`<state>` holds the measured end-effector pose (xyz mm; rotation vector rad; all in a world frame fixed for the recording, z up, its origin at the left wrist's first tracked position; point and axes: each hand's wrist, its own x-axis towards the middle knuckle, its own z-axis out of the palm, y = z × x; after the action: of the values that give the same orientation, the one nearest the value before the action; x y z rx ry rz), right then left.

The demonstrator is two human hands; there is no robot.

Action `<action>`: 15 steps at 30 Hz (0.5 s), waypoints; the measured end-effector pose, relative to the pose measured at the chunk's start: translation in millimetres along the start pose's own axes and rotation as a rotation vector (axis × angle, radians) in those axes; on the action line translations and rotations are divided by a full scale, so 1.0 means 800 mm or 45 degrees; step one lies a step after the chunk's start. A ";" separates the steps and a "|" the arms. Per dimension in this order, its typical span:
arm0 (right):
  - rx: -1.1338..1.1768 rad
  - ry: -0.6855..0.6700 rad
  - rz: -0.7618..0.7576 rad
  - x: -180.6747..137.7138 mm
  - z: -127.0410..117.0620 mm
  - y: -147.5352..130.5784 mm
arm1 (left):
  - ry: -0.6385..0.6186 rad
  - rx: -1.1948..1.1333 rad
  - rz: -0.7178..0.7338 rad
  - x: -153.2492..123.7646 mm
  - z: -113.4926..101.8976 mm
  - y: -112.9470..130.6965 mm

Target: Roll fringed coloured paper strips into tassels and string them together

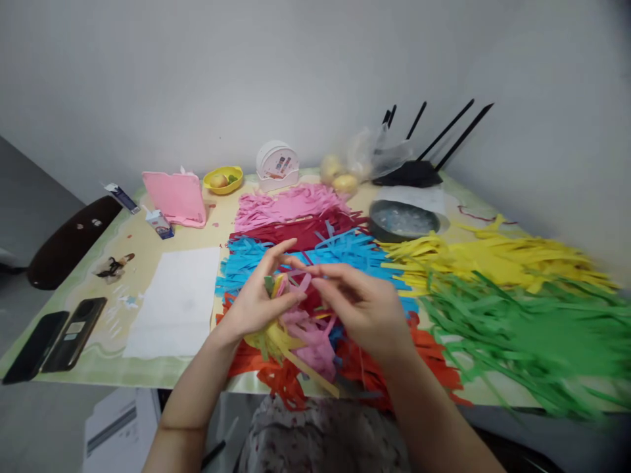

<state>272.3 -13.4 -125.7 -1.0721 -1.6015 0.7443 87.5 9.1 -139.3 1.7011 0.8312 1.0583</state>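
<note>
My left hand (259, 295) is curled around a bundle of mixed strips (313, 341), with pink, yellow and lilac ends hanging below it. At the top of that bundle, my right hand (369, 305) pinches what looks like a thin lilac strip between thumb and forefinger; the fingertips are slightly blurred. Under both hands lie rows of fringed strips: blue strips (246, 263), dark red strips (296, 231), pink strips (290, 202) and orange-red strips (434, 348). To the right are piles of yellow strips (493, 256) and green strips (547, 338).
White paper (177, 302) and two phones (73, 335) lie left. Behind stand a pink tablet case (175, 198), a yellow dish (214, 184), a white round-topped holder (277, 164) and a dark bowl (404, 220). A black router (411, 174) raises its antennas near the wall.
</note>
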 end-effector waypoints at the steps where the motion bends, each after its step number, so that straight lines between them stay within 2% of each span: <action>1: -0.030 -0.085 -0.012 0.002 0.006 -0.001 | -0.015 0.005 0.000 -0.001 0.001 0.001; 4: -0.075 -0.208 -0.022 0.007 0.018 -0.001 | -0.052 0.042 0.013 -0.002 0.004 0.002; 8: -0.044 -0.315 0.034 0.010 0.015 0.002 | -0.046 0.064 0.014 -0.001 0.003 0.002; 10: -0.044 -0.255 0.046 0.011 0.010 0.003 | -0.046 0.001 -0.046 0.000 0.002 0.003; 12: -0.086 -0.112 0.037 0.010 0.005 0.004 | -0.028 -0.075 -0.139 0.002 0.001 0.004; 15: -0.124 0.079 0.007 0.008 0.002 0.006 | 0.091 -0.140 -0.204 0.003 0.001 0.003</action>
<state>271.5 -5.9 -127.8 -1.1590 -1.5960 0.6357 89.4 10.2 -136.3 1.4866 0.9217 1.0405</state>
